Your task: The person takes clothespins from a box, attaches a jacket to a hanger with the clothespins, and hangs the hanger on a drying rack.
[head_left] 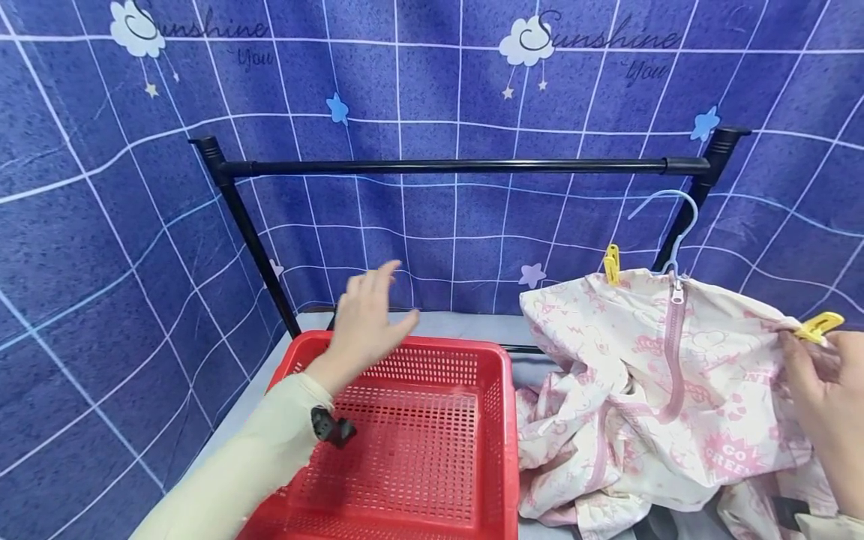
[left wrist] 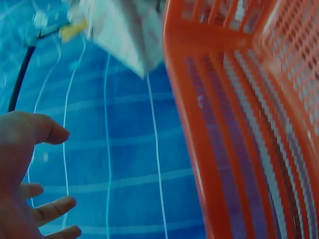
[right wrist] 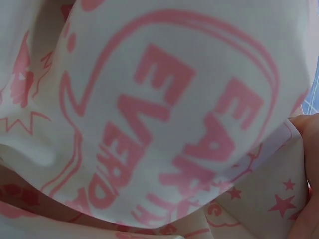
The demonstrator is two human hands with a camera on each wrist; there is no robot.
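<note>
A white jacket (head_left: 725,375) with pink print and a pink zipper hangs spread on a light blue hanger (head_left: 693,217), whose hook rises above the neckline. One yellow clothespin (head_left: 611,264) is clipped on its left shoulder, another yellow clothespin (head_left: 820,327) at the right shoulder. My right hand (head_left: 826,397) pinches the fabric just below that second clip. In the right wrist view, printed jacket cloth (right wrist: 174,114) covers most of the picture. My left hand (head_left: 367,315) is raised over the far left rim of a red basket (head_left: 509,420), fingers spread and holding nothing.
A black rack with a horizontal bar (head_left: 445,166) stands behind the basket and jacket. Behind it hangs a blue checked curtain (head_left: 432,82). More pink-and-white cloth (head_left: 567,450) lies bunched beside the basket, on a pale surface.
</note>
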